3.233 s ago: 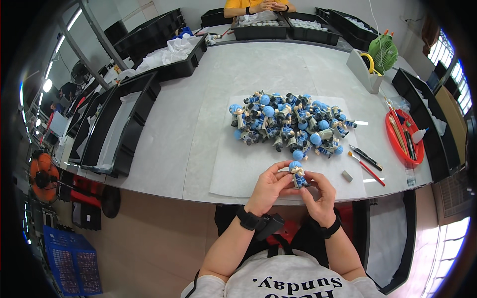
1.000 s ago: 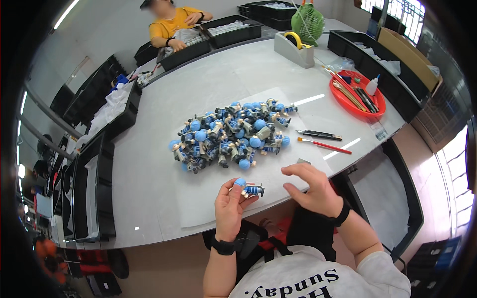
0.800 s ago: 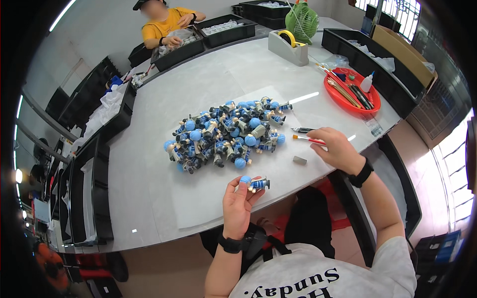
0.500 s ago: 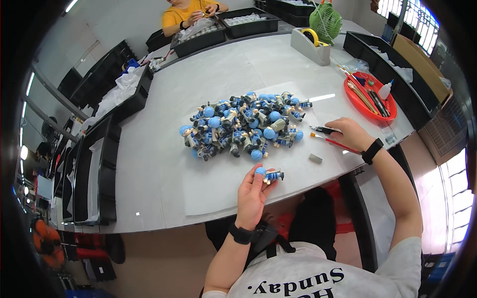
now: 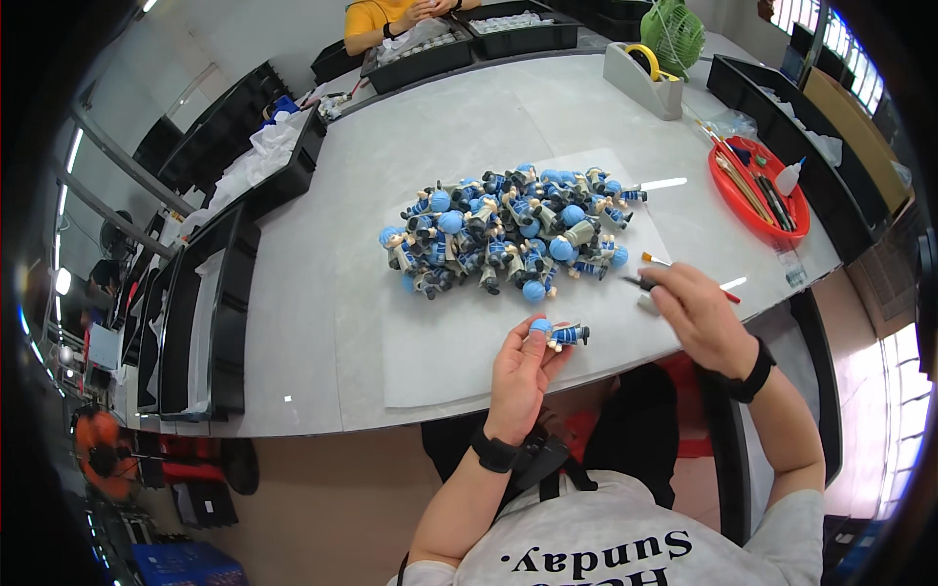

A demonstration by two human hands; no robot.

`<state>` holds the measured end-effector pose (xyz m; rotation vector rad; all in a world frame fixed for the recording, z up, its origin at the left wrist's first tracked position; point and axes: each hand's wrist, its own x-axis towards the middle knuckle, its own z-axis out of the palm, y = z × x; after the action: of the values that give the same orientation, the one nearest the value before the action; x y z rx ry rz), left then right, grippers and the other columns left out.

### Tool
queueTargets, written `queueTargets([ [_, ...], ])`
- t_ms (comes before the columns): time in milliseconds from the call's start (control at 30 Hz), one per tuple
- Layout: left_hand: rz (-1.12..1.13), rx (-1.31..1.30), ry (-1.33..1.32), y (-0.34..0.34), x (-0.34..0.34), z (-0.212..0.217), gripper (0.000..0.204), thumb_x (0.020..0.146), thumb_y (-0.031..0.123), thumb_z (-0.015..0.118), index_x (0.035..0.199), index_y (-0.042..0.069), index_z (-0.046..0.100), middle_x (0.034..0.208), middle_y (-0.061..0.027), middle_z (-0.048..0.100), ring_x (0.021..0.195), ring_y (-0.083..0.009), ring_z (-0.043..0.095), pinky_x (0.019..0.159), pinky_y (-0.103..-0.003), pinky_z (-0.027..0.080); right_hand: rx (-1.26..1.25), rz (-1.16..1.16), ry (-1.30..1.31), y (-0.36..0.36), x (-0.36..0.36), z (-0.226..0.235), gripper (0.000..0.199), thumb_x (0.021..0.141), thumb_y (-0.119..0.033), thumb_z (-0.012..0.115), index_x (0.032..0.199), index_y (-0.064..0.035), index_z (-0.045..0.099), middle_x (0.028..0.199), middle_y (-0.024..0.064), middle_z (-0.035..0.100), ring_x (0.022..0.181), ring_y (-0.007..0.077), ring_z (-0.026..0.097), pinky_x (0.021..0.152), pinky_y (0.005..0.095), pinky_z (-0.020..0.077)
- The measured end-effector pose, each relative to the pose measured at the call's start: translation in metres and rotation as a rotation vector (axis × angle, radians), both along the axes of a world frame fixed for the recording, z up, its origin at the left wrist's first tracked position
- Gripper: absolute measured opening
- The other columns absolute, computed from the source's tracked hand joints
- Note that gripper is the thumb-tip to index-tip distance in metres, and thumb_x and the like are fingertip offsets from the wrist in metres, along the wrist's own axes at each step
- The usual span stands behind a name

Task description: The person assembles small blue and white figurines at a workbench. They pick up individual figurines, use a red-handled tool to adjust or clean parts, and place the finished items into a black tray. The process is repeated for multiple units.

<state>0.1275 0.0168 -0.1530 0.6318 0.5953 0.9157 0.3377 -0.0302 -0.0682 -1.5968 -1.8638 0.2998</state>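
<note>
My left hand (image 5: 521,381) is closed on a small figurine (image 5: 567,336) with a ball-like light blue head and blue-striped clothes. The figurine lies sideways, its dark feet pointing right, above the near part of the white sheet (image 5: 430,366). My right hand (image 5: 696,317) grips a slim black-handled craft knife (image 5: 642,283), its thin tip pointing left; the fingers hide most of the handle. Beyond it a red-handled paintbrush (image 5: 656,259) lies on the table, partly behind the hand. A grey block (image 5: 646,304) shows beside the fingers. Farther off is a heap of similar figurines (image 5: 498,232).
A red tray (image 5: 723,195) with brushes, pens and a small white bottle stands at right. Behind it are a black bin (image 5: 743,93), a tape dispenser (image 5: 640,86) and a green fan (image 5: 672,39). Black bins (image 5: 234,322) line the left. A co-worker (image 5: 376,24) sits across the table.
My right hand has lifted the craft knife off the table and moved nearer the figurine. The left hand still holds the figurine. The whole view has shifted slightly.
</note>
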Motion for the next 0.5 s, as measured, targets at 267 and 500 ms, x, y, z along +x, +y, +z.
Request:
queueTargets([
  [267, -0.001, 0.021, -0.003, 0.000, 0.001, 0.000, 0.028, 0.091, 0.014, 0.044, 0.114, 0.000, 0.038, 0.107, -0.0137, 0.054, 0.098, -0.0190, 0.054, 0.092, -0.035, 0.043, 0.035, -0.007, -0.126, -0.012, -0.048, -0.032, 0.013, 0.081, -0.016, 0.055, 0.086, -0.0030, 0.054, 0.068, 0.0098, 0.053, 0.062, 0.0266, 0.055, 0.052, 0.0349, 0.0425],
  [500, 0.001, 0.034, -0.005, -0.001, 0.000, -0.001, 0.028, 0.090, 0.012, 0.045, 0.113, 0.000, 0.036, 0.113, -0.0166, 0.051, 0.099, -0.0196, 0.054, 0.092, -0.035, 0.042, 0.156, -0.135, -0.329, -0.006, -0.056, -0.039, 0.025, 0.075, -0.028, 0.062, 0.064, -0.0074, 0.053, 0.057, 0.0041, 0.051, 0.049, 0.0197, 0.053, 0.041, 0.0305, 0.0399],
])
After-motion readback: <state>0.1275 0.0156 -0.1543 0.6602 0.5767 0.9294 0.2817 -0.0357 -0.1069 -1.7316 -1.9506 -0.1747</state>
